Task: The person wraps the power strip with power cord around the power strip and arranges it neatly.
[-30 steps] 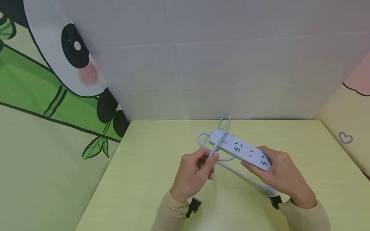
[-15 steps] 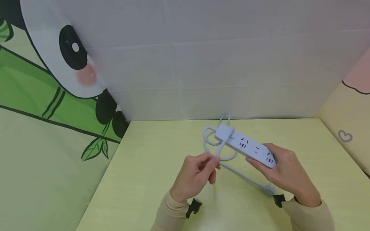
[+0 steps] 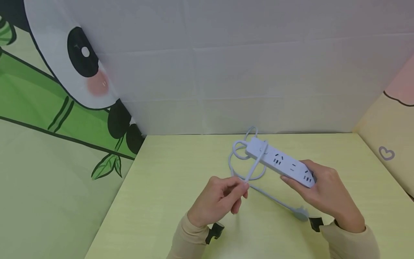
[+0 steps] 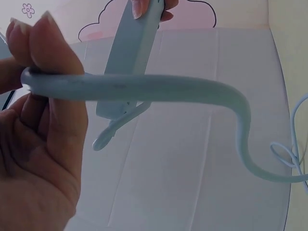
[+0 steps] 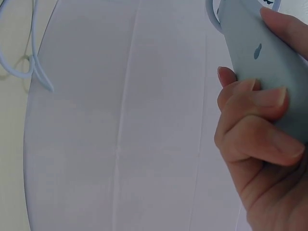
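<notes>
A white power strip (image 3: 281, 161) is held up at a slant over the table, its socket face toward the head camera. My right hand (image 3: 326, 190) grips its near right end; in the right wrist view the fingers (image 5: 262, 139) curl under its back. My left hand (image 3: 223, 198) pinches the white cord (image 3: 253, 165) between thumb and fingertips, and this length crosses over the strip's far left end. In the left wrist view the cord (image 4: 159, 88) bends away from the pinch toward the table. Loose loops lie behind and left of the strip. The plug (image 3: 301, 213) rests near the right wrist.
The pale yellow table (image 3: 155, 201) meets a white cloth backdrop (image 3: 207, 79) at its back edge. A panel with a cartoon panda and bamboo (image 3: 64, 93) stands on the left, a pink and cream one (image 3: 388, 133) on the right. Dark wrist mounts (image 3: 215, 232) stick out from the sleeves.
The power strip and right hand have shifted right and slightly away. The left hand has drawn its pinched cord a little right and nearer, so a longer stretch shows between hand and strip.
</notes>
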Action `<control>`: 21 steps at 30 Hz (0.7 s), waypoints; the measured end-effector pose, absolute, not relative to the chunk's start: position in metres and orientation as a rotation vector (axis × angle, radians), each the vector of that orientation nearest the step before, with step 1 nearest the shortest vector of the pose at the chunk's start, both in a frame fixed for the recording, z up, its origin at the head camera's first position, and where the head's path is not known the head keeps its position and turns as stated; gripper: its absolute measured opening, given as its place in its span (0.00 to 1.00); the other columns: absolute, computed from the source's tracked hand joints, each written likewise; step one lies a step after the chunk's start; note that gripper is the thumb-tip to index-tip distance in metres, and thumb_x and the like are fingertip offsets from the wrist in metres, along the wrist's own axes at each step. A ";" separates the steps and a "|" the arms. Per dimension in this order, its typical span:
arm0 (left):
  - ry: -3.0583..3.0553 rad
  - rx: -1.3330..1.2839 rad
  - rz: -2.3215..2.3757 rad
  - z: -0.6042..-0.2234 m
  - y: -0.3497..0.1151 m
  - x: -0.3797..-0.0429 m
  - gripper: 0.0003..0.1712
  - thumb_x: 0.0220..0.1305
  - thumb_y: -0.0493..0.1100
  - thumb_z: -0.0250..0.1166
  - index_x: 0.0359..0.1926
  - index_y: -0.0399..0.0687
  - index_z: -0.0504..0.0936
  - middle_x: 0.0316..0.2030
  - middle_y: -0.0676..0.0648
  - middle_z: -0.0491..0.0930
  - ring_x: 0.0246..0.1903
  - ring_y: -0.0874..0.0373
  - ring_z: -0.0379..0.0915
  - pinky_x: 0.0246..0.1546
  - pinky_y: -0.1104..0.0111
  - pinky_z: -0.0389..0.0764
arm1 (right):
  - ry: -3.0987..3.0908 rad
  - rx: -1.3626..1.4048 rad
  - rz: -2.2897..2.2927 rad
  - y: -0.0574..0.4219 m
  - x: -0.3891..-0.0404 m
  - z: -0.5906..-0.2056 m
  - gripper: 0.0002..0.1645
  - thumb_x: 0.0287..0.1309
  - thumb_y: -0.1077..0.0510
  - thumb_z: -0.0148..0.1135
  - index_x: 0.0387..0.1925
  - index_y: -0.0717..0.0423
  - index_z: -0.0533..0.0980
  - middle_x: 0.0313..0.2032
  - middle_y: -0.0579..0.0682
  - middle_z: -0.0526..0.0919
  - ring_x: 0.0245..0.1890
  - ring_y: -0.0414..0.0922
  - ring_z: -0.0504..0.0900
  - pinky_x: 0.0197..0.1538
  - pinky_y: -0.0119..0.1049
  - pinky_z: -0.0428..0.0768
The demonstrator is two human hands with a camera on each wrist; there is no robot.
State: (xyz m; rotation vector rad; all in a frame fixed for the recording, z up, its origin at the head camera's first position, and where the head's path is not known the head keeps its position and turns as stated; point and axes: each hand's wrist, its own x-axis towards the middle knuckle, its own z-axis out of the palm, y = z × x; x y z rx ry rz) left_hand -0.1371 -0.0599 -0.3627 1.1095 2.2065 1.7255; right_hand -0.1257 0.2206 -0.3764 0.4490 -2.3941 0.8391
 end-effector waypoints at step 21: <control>2.020 1.187 1.731 -0.367 -0.064 -0.148 0.14 0.73 0.41 0.47 0.35 0.45 0.78 0.19 0.47 0.74 0.24 0.60 0.75 0.35 0.70 0.76 | -2.321 0.381 0.954 0.224 -0.121 -0.373 0.21 0.34 0.60 0.79 0.35 0.49 0.79 0.21 0.41 0.77 0.15 0.33 0.69 0.20 0.23 0.66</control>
